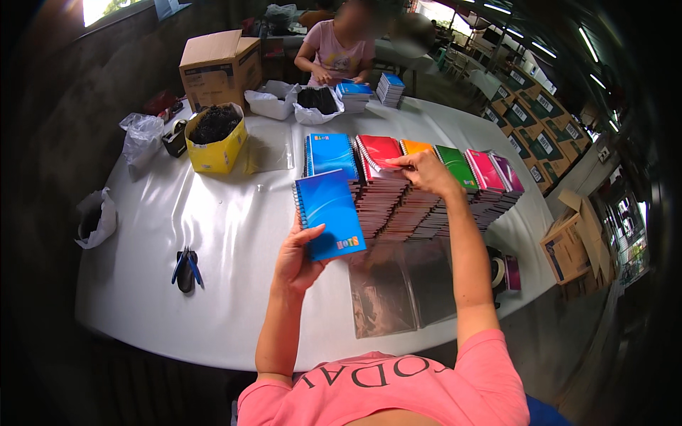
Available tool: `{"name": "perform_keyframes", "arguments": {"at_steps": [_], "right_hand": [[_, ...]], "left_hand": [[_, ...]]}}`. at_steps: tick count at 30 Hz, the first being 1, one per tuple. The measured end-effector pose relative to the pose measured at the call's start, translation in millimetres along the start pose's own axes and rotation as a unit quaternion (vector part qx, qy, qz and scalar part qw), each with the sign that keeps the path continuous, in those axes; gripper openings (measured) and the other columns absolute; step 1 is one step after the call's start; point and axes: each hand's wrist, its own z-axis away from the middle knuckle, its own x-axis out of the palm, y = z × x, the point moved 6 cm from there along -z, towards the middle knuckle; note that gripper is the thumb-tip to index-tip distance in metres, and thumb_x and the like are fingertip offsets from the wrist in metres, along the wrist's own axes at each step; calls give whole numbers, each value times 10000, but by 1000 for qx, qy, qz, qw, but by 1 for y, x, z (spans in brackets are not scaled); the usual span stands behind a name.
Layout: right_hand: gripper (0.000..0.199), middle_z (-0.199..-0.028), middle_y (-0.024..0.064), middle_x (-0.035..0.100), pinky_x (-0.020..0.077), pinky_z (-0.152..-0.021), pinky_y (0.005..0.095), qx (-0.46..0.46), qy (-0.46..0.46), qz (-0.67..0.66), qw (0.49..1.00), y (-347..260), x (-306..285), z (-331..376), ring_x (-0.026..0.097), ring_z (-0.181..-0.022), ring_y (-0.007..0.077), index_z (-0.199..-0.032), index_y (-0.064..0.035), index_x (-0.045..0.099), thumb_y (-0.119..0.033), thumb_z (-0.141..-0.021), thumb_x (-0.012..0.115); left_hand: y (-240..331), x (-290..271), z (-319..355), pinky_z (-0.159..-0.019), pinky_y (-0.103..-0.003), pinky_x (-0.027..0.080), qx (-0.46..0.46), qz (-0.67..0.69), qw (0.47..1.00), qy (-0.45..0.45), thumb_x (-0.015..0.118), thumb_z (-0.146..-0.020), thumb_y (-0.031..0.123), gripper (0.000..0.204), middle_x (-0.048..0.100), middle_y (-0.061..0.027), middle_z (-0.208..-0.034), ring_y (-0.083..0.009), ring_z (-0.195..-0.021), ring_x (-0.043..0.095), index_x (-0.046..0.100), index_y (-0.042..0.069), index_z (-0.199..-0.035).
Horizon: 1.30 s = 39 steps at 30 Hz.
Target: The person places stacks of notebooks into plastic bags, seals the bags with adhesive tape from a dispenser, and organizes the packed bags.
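Observation:
My left hand (299,257) grips a blue spiral notebook (330,213) by its lower left side, thumb on the cover, in front of the blue stack. With my right hand (425,172) I pinch the edge of a red spiral notebook (382,152) on top of the red stack, its near end slightly lifted. The stacks stand side by side in a row: blue (330,150), red, orange (415,146), green (455,165), pink (484,170) and purple (507,173). Clear plastic sleeves (383,298) lie on the table between my forearms.
Blue-handled pliers (187,268) lie at left. A yellow container (214,157) of black coils, a tape dispenser (175,138), plastic bags (141,138) and a cardboard box (220,69) stand farther back. A tape roll (498,272) sits at right. Across the table (142,305), another person (339,50) handles blue notebooks.

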Motion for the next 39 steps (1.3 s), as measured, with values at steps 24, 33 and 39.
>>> {"name": "perform_keyframes", "arguments": {"at_steps": [24, 33, 39], "right_hand": [[784, -1279, 119, 489, 355, -998, 455, -90, 30, -80, 992, 38, 18, 110, 468, -1184, 298, -1236, -139, 537, -461, -574, 806], [639, -1322, 169, 450, 336, -996, 466, -100, -66, 22, 993, 59, 221, 183, 412, -1236, 323, -1313, -99, 476, -369, -768, 673], [470, -941, 160, 630, 520, -726, 406, -129, -29, 43, 990, 60, 211, 185, 627, -826, 313, -1246, -69, 530, -152, -788, 594]], "left_hand": [[-103, -11, 5, -952, -447, 478, 87, 32, 994, 58, 508, -806, -39, 604, 479, -99, -1280, -262, -1160, 521, 330, 160, -1349], [-104, -63, 57, -953, -429, 478, 85, 36, 989, 118, 467, -731, -66, 657, 480, -102, -1270, -250, -1140, 529, 315, 67, -1357], [-106, -73, 62, -945, -402, 483, 62, -26, 985, 156, 476, -707, -60, 692, 481, -93, -1259, -232, -1143, 516, 309, 79, -1364]]}}
